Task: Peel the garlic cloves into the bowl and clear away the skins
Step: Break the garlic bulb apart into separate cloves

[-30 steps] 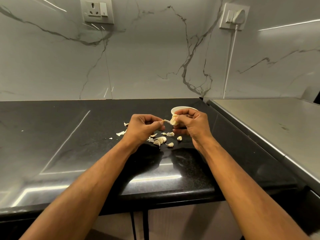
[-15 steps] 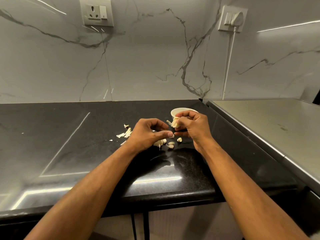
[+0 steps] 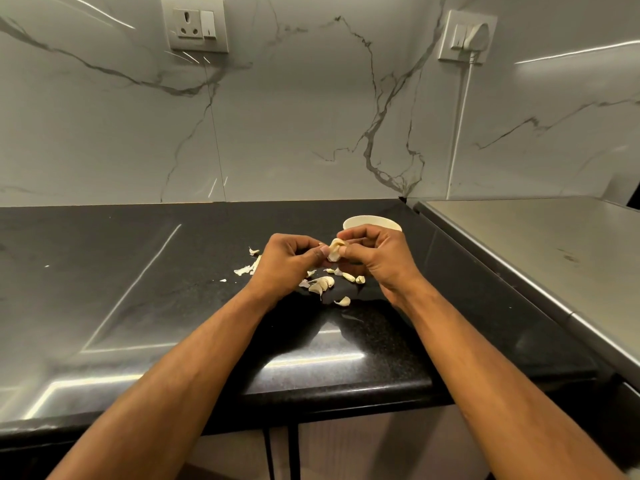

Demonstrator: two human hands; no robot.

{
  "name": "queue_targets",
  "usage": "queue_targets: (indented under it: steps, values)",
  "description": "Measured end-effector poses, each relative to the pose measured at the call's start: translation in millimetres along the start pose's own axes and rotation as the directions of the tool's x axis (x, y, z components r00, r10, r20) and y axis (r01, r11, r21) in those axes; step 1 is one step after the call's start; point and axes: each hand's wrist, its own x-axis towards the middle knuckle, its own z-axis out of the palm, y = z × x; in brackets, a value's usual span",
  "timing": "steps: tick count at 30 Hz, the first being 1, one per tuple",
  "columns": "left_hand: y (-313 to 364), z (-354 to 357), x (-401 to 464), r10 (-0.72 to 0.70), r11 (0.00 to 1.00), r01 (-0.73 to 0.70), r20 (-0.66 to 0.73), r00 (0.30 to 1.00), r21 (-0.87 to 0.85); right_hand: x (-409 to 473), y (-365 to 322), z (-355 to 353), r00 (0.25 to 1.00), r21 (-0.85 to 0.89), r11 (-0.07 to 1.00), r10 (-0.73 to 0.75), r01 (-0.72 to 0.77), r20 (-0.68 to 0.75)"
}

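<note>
Both hands, left [image 3: 287,263] and right [image 3: 375,259], have a pinching grip on one garlic clove [image 3: 335,248] above the tabletop [image 3: 173,306], white bowl [image 3: 370,222] just behind.

Both hands meet over the black surface [image 3: 145,306], the left hand [image 3: 287,265] and right hand [image 3: 377,258] pinching one garlic clove [image 3: 335,249] between their fingertips. A white bowl [image 3: 372,223] sits just behind, at twelve o'clock. Loose cloves [image 3: 323,284] lie underneath; papery skins [image 3: 247,268] scatter toward nine o'clock.
</note>
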Motion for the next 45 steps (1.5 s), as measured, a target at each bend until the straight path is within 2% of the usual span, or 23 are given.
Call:
queue_targets:
  steps: [5,9,13,17,23,28,31,33,37,45]
  values:
    - [-0.8,0.4,1.0,-0.037,0.998,0.037,0.004,0.999,-0.056,0.2,-1.9,-0.6,0.999,0.047,0.999,0.005,-0.003,-0.042]
    - [-1.5,-1.1,1.7,-0.026,1.000,0.026,-0.013,1.000,0.004,2.3,-1.4,-2.8,0.996,0.052,0.999,0.018,-0.014,-0.086]
    - [-10.8,-15.0,9.2,0.022,0.974,0.001,-0.099,0.995,0.227,1.9,-1.5,-3.1,0.995,0.060,0.998,0.028,-0.023,-0.094]
    - [-13.2,-34.0,11.4,0.022,0.870,0.095,-0.229,0.973,0.484,1.0,-1.6,-1.9,0.995,0.056,0.998,0.031,-0.026,-0.092]
    - [-12.6,-39.6,11.1,0.002,0.780,0.113,-0.182,0.983,0.616,0.4,-1.8,-1.7,0.996,0.032,0.999,0.024,-0.022,-0.088]
    - [-16.8,-44.7,12.7,0.020,0.810,0.110,-0.213,0.977,0.576,0.3,-1.1,-1.2,0.997,0.023,0.999,0.026,-0.024,-0.079]
    - [-14.0,-36.2,11.8,0.056,0.906,0.042,-0.218,0.974,0.421,0.1,-0.2,0.4,0.998,0.010,0.999,0.036,-0.036,-0.044]
    - [-9.5,-25.2,9.1,0.073,0.948,-0.021,-0.153,0.986,0.317,-0.4,0.2,1.2,0.999,-0.001,0.999,0.040,-0.040,-0.017]
    - [-3.3,-9.8,4.8,0.103,0.964,-0.101,0.007,0.995,0.246,-0.8,2.1,1.4,1.000,-0.030,0.999,0.016,-0.015,0.016]
    - [-7.6,-7.7,6.6,0.030,0.974,-0.028,-0.006,1.000,0.226,-2.3,2.9,4.8,0.999,-0.085,0.996,0.003,0.000,0.041]
